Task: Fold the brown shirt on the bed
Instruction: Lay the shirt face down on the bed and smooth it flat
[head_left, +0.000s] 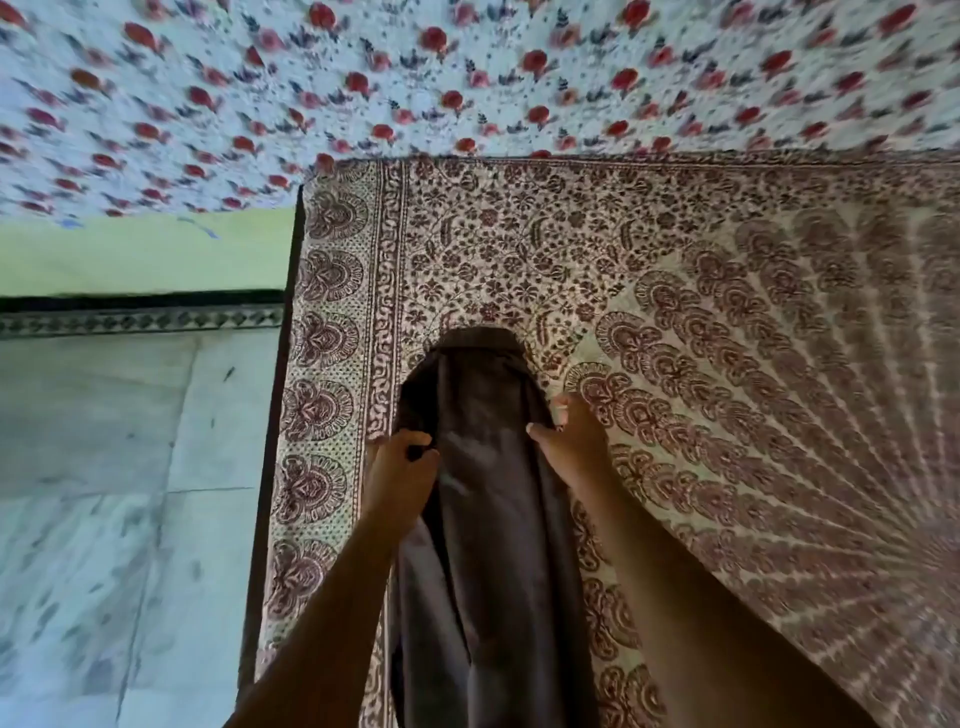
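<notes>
brown shirt (488, 519) lies as a long narrow strip on the bed (727, 364), seemingly folded lengthwise already. left hand (400, 473) and right hand (571, 441) pinch its edges; crosswise folds remain.

Bed (727, 364) spread with a cream cover printed in maroon floral and fan motifs, bordered along its left edge. Brown shirt (488, 519) laid lengthwise on the cover near that border, narrow and creased, reaching to the picture's lower edge
</notes>
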